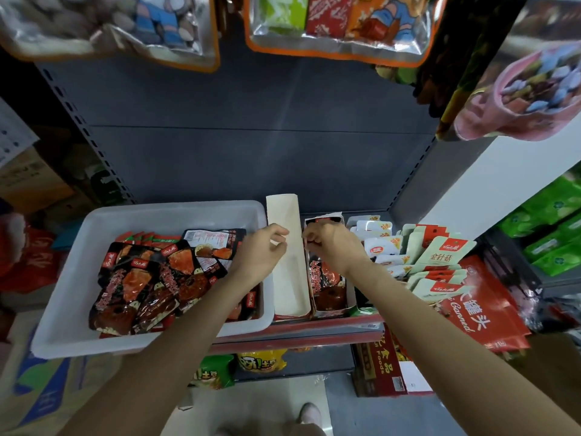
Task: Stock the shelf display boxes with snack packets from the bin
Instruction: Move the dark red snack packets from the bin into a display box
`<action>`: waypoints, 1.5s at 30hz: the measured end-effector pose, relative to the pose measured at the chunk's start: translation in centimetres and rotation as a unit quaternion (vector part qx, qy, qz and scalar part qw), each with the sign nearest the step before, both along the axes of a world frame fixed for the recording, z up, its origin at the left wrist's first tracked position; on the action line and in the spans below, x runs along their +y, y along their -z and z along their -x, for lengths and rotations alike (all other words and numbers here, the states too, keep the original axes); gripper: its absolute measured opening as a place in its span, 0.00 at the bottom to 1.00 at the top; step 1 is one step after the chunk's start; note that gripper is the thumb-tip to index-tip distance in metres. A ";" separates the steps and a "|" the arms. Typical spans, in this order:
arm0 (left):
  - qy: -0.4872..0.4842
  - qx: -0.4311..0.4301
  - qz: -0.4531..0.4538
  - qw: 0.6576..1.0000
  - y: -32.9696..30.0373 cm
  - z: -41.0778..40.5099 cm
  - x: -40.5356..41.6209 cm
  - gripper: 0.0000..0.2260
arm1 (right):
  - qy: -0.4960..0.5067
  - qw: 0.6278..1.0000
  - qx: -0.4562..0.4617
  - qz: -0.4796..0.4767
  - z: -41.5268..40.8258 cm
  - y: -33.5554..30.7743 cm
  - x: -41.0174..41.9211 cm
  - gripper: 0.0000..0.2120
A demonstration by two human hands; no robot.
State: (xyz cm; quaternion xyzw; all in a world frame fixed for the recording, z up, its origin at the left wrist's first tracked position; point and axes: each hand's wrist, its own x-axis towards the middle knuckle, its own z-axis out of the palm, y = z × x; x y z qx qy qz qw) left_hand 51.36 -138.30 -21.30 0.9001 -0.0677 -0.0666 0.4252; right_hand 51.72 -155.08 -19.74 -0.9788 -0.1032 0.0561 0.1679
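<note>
Red-edged shelf (314,328), white bin (63,294), two display boxes (290,278), pale green packets (440,256), red bag (484,297) directly on it

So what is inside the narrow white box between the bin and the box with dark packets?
The narrow white box shows only its bare floor; no packets. The left hand covers a little of its left wall.

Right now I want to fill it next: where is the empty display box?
In the head view the empty display box sits on the shelf at centre, between the white bin on its left and the box of dark packets on its right.
</note>
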 end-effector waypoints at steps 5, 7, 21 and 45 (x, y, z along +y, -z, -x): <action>-0.068 -0.072 -0.079 0.992 0.6 2.1 7.3 0.07 | -0.039 0.994 0.016 -0.105 1.0 0.3 6.0 0.08; -0.100 -0.067 -0.100 0.988 1.9 2.6 10.6 0.08 | -0.056 0.992 0.026 -0.109 1.2 1.1 8.7 0.11; 0.051 0.123 -0.324 0.937 6.4 2.6 18.6 0.49 | -0.096 0.975 0.163 0.114 0.3 7.9 17.4 0.30; 0.095 -0.166 -0.102 0.976 3.6 5.1 14.7 0.20 | 0.166 0.839 0.186 -0.484 1.6 2.9 16.0 0.17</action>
